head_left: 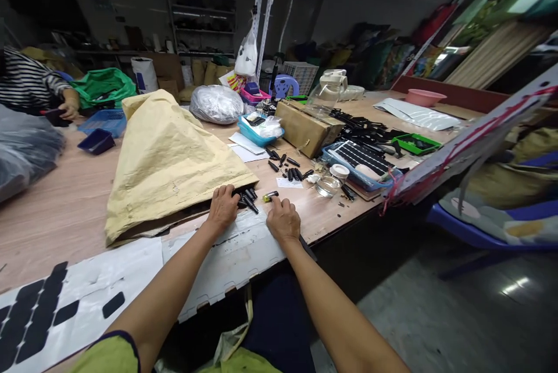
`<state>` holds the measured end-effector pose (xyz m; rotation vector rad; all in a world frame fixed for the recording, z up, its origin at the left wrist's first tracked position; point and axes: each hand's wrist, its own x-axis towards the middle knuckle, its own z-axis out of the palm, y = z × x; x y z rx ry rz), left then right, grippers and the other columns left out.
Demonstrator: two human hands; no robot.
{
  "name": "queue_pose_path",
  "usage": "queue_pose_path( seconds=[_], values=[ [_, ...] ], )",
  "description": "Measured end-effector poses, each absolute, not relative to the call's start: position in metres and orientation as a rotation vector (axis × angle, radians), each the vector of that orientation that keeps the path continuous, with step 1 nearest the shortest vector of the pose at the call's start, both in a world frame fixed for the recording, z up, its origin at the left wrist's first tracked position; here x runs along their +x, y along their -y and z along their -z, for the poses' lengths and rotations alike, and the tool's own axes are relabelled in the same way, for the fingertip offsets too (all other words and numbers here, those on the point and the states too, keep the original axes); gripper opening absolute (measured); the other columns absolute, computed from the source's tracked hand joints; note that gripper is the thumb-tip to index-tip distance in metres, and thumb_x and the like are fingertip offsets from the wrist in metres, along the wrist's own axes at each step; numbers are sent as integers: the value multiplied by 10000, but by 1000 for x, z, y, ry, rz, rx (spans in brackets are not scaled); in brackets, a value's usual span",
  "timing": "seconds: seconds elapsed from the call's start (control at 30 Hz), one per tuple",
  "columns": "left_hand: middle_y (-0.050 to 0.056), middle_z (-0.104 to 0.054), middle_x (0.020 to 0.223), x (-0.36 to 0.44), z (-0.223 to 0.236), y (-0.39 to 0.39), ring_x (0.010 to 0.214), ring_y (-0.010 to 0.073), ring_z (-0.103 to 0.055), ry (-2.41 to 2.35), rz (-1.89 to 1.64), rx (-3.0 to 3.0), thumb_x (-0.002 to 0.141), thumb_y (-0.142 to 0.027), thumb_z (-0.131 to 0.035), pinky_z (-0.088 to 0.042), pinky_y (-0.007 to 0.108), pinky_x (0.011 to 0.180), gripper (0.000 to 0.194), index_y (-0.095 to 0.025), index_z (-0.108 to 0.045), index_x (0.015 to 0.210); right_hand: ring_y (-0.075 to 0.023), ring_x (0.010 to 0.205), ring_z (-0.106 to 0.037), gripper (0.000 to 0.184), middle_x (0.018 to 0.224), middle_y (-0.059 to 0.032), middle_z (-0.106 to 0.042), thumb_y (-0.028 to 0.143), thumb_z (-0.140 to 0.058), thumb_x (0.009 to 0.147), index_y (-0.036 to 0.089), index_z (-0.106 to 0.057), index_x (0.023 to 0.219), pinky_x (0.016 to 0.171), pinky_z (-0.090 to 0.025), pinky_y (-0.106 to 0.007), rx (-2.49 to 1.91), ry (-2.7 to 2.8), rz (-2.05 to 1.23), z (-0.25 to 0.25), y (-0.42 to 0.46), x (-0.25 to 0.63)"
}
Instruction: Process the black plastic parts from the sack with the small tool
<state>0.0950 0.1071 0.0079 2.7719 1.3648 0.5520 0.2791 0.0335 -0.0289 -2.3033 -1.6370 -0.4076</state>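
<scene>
Sack [174, 164]: tan-yellow, stiff & papery, creased w/ small scuffs, roughly wedge-shaped, mouth toward the person. Tabletop [82, 187]: smooth wood grain. White sheet [248, 251] under the forearms: flat, shiny in spots, dark smears, notched front edge. Farther L, matte black rounded patches [113, 305] on white backing. Behind: crinkly clear plastic bag [217, 104], bulging; worn brown cardboard box [305, 126].

Black pcs [249, 201]: slim, approx. cylindrical, slightly glossy, loose pile at the sack's mouth, btwn the 2 hands. Yellow-black pc [270, 195]: short, rounded, yellowish at 1 end, lying just beyond R hand [284, 221]. More dark tubes [294, 174] by a small white card [289, 183].

L hand [224, 208]: fingers bent at the sack's edge, next to the pile; can't tell if clamped on anything. R hand: fingers curled by the yellow-black pc; can't tell if gripping.
</scene>
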Motion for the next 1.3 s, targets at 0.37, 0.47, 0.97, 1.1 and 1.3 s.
queue_pose_path(
  seconds=[0.37,0.47,0.97,1.1,1.3],
  values=[
    [41,-680,924,11,-6,5,991,256,-506,-1432,-516,2407,852,-347,-622,-294,439,953,168,-261,-680,983,-243,905,-489,404,1027,-118,-545,221,-454,871,200,-577,1255,698,-372,-319,-2313,1630,318,26,-30,276],
    [34,-673,913,-5,3,23,930,235,-519,-1499,-560,2263,850,-367,-622,-348,393,870,200,-258,-694,1001,-250,921,-492,427,1031,-132,-552,225,-455,870,183,-571,1279,714,-376,-325,-2301,1609,279,25,-31,277],
    [5,-683,864,-2,-1,19,911,225,-528,-1556,-622,2016,728,-265,-713,-368,377,860,130,-236,-694,853,-174,900,-615,367,1038,-79,-686,279,-471,897,184,-645,1206,831,-503,-305,-1503,1589,-598,-16,66,195],
    [0,-690,868,0,0,18,915,223,-529,-1579,-637,1978,719,-263,-730,-363,371,855,131,-239,-696,843,-182,987,-627,369,1107,-91,-682,230,-450,909,186,-634,1226,902,-509,-329,-1464,1645,-636,-12,76,171],
    [3,-682,841,1,3,20,928,224,-539,-1596,-672,1971,693,-230,-714,-358,359,849,99,-233,-691,789,-190,986,-628,393,1069,-94,-669,197,-415,934,199,-601,1280,903,-520,-338,-1451,1779,-505,-10,81,160]
  ],
)
